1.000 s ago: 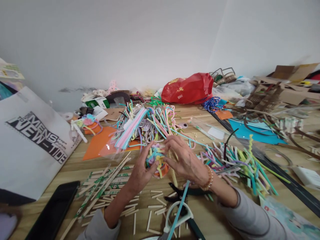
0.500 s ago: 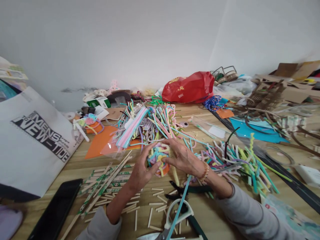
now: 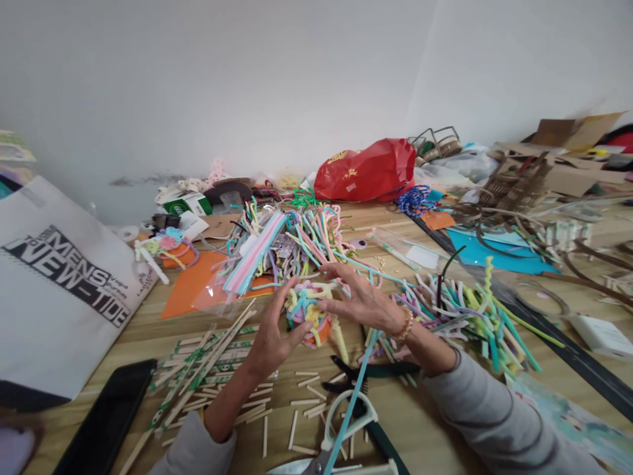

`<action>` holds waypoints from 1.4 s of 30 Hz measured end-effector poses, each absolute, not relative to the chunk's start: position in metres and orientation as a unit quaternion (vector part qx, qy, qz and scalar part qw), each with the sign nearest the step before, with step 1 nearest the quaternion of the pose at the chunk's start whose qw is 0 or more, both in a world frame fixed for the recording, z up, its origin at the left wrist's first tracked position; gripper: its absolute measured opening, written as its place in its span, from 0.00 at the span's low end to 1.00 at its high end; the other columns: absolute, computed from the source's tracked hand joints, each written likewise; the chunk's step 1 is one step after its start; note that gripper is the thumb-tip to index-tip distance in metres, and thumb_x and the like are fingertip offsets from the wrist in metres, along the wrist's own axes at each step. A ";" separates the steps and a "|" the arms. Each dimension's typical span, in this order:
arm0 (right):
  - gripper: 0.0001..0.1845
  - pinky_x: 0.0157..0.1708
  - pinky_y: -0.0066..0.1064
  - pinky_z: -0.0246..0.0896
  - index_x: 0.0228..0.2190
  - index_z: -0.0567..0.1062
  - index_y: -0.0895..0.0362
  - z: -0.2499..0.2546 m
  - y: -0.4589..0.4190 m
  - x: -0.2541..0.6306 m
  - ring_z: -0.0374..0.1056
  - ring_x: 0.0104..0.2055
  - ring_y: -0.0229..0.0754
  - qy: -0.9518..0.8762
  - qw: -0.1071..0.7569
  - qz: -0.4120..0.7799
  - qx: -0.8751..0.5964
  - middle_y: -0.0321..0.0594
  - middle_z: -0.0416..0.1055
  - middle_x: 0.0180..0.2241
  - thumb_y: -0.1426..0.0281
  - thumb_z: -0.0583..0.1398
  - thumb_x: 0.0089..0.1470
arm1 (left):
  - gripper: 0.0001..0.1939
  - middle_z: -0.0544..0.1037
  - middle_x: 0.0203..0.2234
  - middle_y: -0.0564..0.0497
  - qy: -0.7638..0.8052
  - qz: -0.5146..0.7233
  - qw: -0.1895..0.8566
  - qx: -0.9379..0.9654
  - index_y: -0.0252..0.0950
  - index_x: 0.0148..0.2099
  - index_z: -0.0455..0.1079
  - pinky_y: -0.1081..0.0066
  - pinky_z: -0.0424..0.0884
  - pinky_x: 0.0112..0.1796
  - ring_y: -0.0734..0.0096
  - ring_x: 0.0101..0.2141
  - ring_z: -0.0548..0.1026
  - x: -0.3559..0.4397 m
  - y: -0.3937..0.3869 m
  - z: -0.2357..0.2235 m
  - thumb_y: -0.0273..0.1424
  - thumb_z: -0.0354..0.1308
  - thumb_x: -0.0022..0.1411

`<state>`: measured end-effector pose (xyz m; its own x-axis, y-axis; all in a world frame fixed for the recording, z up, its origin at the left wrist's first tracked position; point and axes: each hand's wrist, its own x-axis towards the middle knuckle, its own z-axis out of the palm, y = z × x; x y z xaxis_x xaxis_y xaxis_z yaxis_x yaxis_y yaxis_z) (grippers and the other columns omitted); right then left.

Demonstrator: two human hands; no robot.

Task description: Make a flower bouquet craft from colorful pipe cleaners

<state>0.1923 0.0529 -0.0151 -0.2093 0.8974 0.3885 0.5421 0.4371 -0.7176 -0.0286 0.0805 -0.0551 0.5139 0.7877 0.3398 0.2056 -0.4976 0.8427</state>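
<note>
A small craft of bent pipe cleaners (image 3: pixel 303 302), yellow, blue and pink over an orange body, sits between my two hands. My left hand (image 3: pixel 274 336) cups its left side, with the thumb across its lower front. My right hand (image 3: pixel 366 300) is at its upper right, fingers apart and slightly raised; whether a fingertip still touches it I cannot tell. A pale yellow pipe cleaner (image 3: pixel 340 340) hangs down from the craft's right side. Nearer to me lie white-handled scissors (image 3: pixel 329 432) and dark green pruning shears (image 3: pixel 383 369), with a blue pipe cleaner (image 3: pixel 352 409) across the scissors.
Cut wooden sticks (image 3: pixel 293 429) and paper-wrapped chopsticks (image 3: pixel 208 363) lie at left, beside a black phone (image 3: pixel 109 415). Pipe-cleaner piles (image 3: pixel 316 237) spread behind and rightward. A white bag (image 3: pixel 64 290) stands at left, a red bag (image 3: pixel 366 171) at the back.
My right hand has lifted and spread its fingers away from the craft. My left hand stays at its side. The whole view has shifted slightly.
</note>
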 end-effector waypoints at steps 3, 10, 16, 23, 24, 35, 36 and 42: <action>0.28 0.50 0.41 0.61 0.52 0.63 0.56 -0.007 0.051 0.195 0.66 0.50 0.46 -0.738 0.413 0.223 -0.485 0.45 0.69 0.47 0.58 0.62 0.54 | 0.41 0.55 0.65 0.41 0.316 0.378 0.399 0.773 0.42 0.68 0.44 0.54 0.56 0.60 0.51 0.62 0.58 -0.029 0.081 -0.055 0.34 0.62 0.59; 0.33 0.49 0.42 0.62 0.54 0.63 0.57 -0.007 0.052 0.202 0.67 0.50 0.49 -0.752 0.366 0.244 -0.492 0.47 0.70 0.48 0.58 0.64 0.51 | 0.49 0.53 0.66 0.41 0.325 0.375 0.396 0.773 0.42 0.69 0.43 0.53 0.55 0.61 0.49 0.63 0.56 -0.027 0.080 -0.054 0.35 0.68 0.52; 0.40 0.55 0.45 0.58 0.56 0.62 0.58 -0.019 0.057 0.203 0.62 0.57 0.53 -0.796 0.299 0.209 -0.483 0.52 0.65 0.55 0.59 0.68 0.45 | 0.49 0.52 0.66 0.41 0.342 0.362 0.417 0.760 0.43 0.69 0.41 0.53 0.55 0.61 0.50 0.62 0.58 -0.029 0.080 -0.059 0.36 0.67 0.53; 0.38 0.55 0.43 0.59 0.57 0.60 0.59 -0.016 0.054 0.199 0.63 0.57 0.51 -0.788 0.291 0.227 -0.494 0.53 0.64 0.56 0.61 0.66 0.49 | 0.47 0.53 0.66 0.41 0.343 0.373 0.416 0.755 0.43 0.69 0.42 0.51 0.56 0.60 0.49 0.63 0.57 -0.028 0.080 -0.059 0.36 0.66 0.54; 0.38 0.54 0.43 0.59 0.57 0.60 0.58 -0.014 0.053 0.200 0.63 0.56 0.51 -0.785 0.294 0.228 -0.495 0.53 0.65 0.55 0.61 0.66 0.49 | 0.47 0.54 0.66 0.41 0.341 0.374 0.416 0.755 0.44 0.69 0.42 0.51 0.56 0.60 0.49 0.63 0.57 -0.028 0.081 -0.060 0.36 0.66 0.55; 0.08 0.36 0.28 0.61 0.36 0.72 0.59 0.021 0.045 0.207 0.67 0.34 0.38 -0.736 0.449 0.148 -0.484 0.37 0.70 0.31 0.67 0.61 0.57 | 0.43 0.58 0.64 0.41 0.333 0.382 0.424 0.751 0.43 0.68 0.45 0.52 0.59 0.59 0.49 0.61 0.60 -0.029 0.082 -0.061 0.37 0.64 0.57; 0.05 0.33 0.26 0.60 0.33 0.72 0.58 0.024 0.042 0.204 0.66 0.31 0.37 -0.760 0.420 0.146 -0.474 0.36 0.70 0.29 0.69 0.60 0.58 | 0.40 0.58 0.63 0.41 0.325 0.395 0.411 0.755 0.43 0.67 0.46 0.52 0.59 0.59 0.50 0.61 0.59 -0.028 0.080 -0.059 0.36 0.62 0.58; 0.07 0.28 0.28 0.52 0.34 0.72 0.57 0.019 0.029 0.180 0.69 0.33 0.39 -0.839 0.203 0.009 -0.504 0.39 0.73 0.33 0.69 0.55 0.62 | 0.15 0.60 0.61 0.44 0.326 0.453 0.218 0.800 0.42 0.48 0.65 0.50 0.56 0.59 0.51 0.61 0.58 -0.019 0.068 -0.043 0.32 0.61 0.59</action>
<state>0.1799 0.0288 0.0186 -0.4087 0.8499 0.3326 0.8428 0.4913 -0.2199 -0.0189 0.0684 -0.0427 0.3763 0.7198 0.5833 0.3247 -0.6921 0.6446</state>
